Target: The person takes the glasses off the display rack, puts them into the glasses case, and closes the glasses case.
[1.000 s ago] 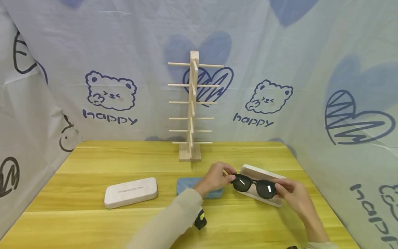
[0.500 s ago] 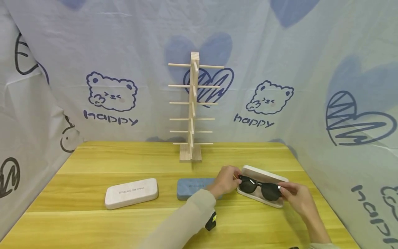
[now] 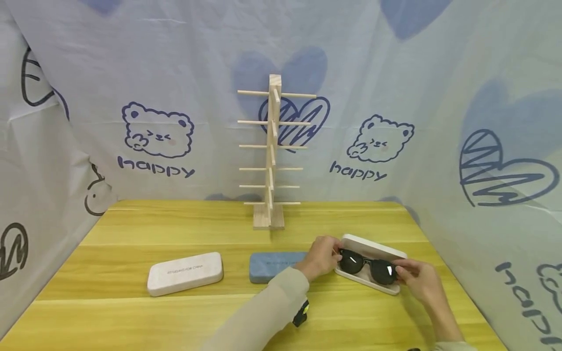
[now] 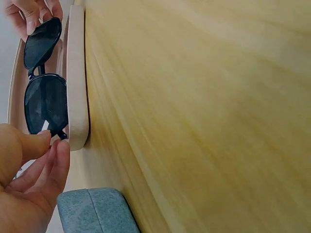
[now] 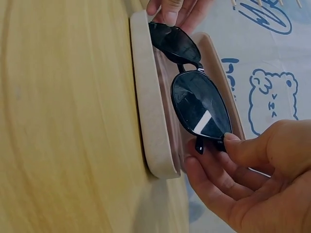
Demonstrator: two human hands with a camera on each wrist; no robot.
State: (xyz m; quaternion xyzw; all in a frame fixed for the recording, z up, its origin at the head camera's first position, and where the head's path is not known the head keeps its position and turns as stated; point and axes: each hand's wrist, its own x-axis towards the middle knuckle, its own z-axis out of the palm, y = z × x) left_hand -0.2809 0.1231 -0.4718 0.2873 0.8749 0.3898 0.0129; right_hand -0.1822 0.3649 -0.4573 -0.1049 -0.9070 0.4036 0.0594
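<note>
Black sunglasses [image 3: 368,265] with dark lenses are held by both hands at the opening of a pale glasses case [image 3: 373,247], whose lid stands raised at the back. My left hand [image 3: 322,257] pinches their left end between thumb and fingers, as the left wrist view shows on the near lens [image 4: 46,104]. At the other end my right hand [image 3: 419,279] pinches the corner of the frame, thumb on the front; in the right wrist view the lens [image 5: 201,104] lies partly inside the case. The temples look folded behind the lenses.
A blue glasses case [image 3: 274,267] lies shut just left of the open one, partly behind the left hand. Farther left is a closed white case [image 3: 185,274]. A wooden rack [image 3: 273,156] with several pegs stands at the back before a printed cloth.
Both hands have carried the sunglasses slightly right and down, from in front of the open case to its opening. The cases and rack have stayed put.
</note>
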